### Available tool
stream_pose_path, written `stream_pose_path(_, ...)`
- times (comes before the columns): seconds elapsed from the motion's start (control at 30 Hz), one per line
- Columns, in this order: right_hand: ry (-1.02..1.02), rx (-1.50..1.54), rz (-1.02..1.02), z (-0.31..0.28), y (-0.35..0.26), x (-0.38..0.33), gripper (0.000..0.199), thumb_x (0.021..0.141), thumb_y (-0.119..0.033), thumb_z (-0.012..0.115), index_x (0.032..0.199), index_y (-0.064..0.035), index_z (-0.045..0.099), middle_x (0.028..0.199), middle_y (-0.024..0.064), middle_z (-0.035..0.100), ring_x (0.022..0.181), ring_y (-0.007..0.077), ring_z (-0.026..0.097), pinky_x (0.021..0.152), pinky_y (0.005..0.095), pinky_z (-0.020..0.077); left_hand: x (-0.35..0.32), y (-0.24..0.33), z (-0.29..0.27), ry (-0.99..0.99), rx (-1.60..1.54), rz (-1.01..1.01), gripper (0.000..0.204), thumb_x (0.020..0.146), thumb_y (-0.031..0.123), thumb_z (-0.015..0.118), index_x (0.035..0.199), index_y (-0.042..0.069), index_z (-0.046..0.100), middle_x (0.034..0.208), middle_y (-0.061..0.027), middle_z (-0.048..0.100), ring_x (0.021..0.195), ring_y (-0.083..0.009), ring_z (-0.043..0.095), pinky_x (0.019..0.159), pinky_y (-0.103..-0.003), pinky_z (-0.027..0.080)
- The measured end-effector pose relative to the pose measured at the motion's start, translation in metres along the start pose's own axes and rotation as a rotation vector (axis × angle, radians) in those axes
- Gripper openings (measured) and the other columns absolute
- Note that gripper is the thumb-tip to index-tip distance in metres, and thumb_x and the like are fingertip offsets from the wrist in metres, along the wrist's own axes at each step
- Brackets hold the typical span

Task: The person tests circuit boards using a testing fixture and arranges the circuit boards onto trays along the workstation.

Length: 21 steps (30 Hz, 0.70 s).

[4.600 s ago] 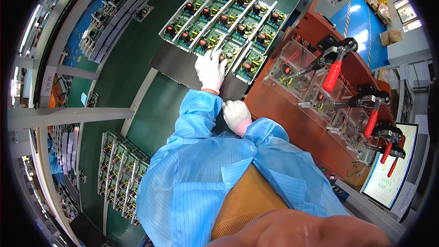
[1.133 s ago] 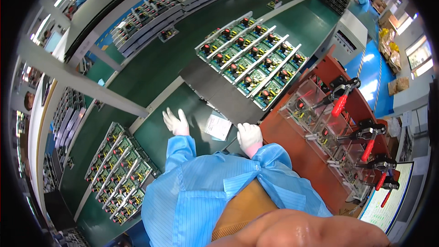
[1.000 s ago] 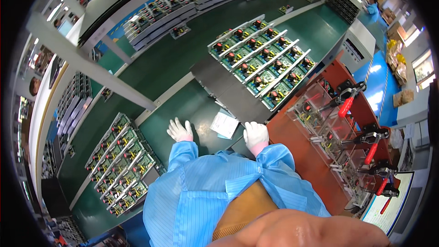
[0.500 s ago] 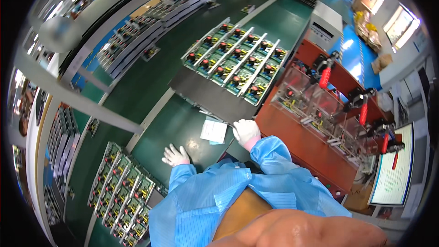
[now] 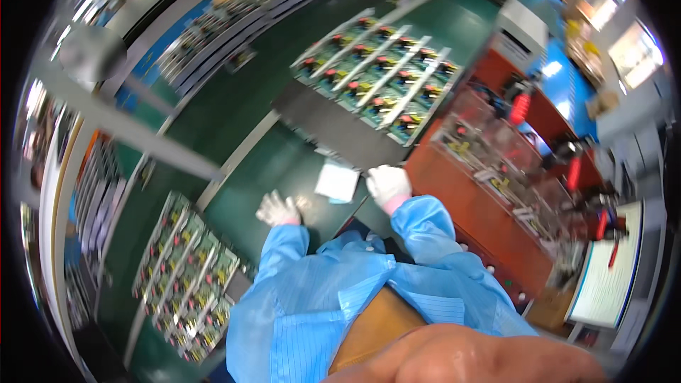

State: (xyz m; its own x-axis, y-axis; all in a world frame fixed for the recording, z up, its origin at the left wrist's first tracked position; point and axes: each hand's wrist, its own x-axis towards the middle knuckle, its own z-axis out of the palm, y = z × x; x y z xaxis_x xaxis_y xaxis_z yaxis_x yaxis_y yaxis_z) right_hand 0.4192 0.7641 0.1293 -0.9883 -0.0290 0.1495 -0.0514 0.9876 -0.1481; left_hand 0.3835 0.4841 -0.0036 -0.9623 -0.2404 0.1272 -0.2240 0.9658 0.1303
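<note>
My left hand (image 5: pixel 278 209), in a white glove, is over the green worktop (image 5: pixel 245 230) with its fingers apart and nothing in them. My right hand (image 5: pixel 389 184), gloved too, has its fingers curled at the near corner of a dark grey tray (image 5: pixel 340 124). The fingertips are partly hidden, but they appear to grip the tray's edge. On the tray's far part stand rows of green circuit boards (image 5: pixel 383 74) with red, black and yellow parts, divided by pale strips. White paper (image 5: pixel 337 181) lies on the worktop between my hands, close to the right one.
A second batch of circuit boards (image 5: pixel 188 276) is at the lower left. To the right stands a reddish-brown bench (image 5: pixel 454 177) with clear fixtures and red-handled clamps (image 5: pixel 520 108). Beyond it is a lit screen (image 5: pixel 606 269). A grey post (image 5: pixel 135 124) crosses the left side.
The whole view has shifted and blurred a little. My left hand's fingers are less widely spread. My right hand keeps its place at the tray's corner.
</note>
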Motion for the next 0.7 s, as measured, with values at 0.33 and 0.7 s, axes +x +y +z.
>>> stream_pose_path(0.33, 0.405, -0.065, -0.259, 0.006, 0.001, -0.014, 0.016, 0.075, -0.019, 0.059, 0.087, -0.0089, 0.060, 0.076, 0.0092, 0.056, 0.062, 0.0286, 0.054, 0.056, 0.0370, 0.0429, -0.052, -0.020, 0.006, 0.069, -0.169, 0.119, 0.054, 0.081, 0.037, 0.048, 0.126, 0.009, 0.043, 0.131, -0.0177, 0.039, 0.121, -0.0370, 0.035, 0.104, -0.052, 0.015)
stream_pose_path(0.7, 0.387, -0.125, -0.230, 0.009, 0.001, -0.013, 0.018, 0.075, -0.018, 0.060, 0.092, -0.0094, 0.058, 0.080, 0.0084, 0.054, 0.069, 0.0269, 0.053, 0.063, 0.0353, 0.0424, -0.057, -0.024, -0.001, 0.055, -0.213, 0.182, 0.054, 0.080, 0.037, 0.049, 0.126, 0.009, 0.043, 0.131, -0.0179, 0.040, 0.121, -0.0373, 0.036, 0.104, -0.052, 0.016)
